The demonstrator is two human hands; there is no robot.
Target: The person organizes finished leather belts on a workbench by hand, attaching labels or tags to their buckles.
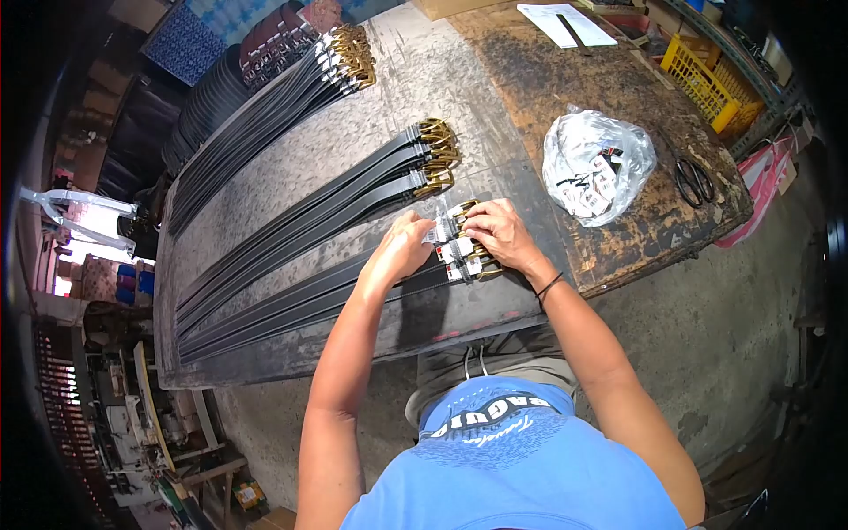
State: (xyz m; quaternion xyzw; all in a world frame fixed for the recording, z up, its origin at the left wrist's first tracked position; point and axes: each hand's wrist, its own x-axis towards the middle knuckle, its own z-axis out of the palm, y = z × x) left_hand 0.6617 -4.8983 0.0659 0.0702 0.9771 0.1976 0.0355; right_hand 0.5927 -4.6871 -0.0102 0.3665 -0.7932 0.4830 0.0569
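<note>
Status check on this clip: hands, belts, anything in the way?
Left hand and right hand on nearest belt buckles, grip unclear. White tags on them. Plastic bag, scissors off to the side.

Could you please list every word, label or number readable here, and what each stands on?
"BAGUIO", upside down to the camera, in white letters on the person's blue T-shirt.
Script line beneath it on the shirt: too blurred to read.
White paper tags on the black leather belts: print too small to read.
Tags in the clear plastic bag: too small to read.
White sheet of paper: unreadable.
</note>
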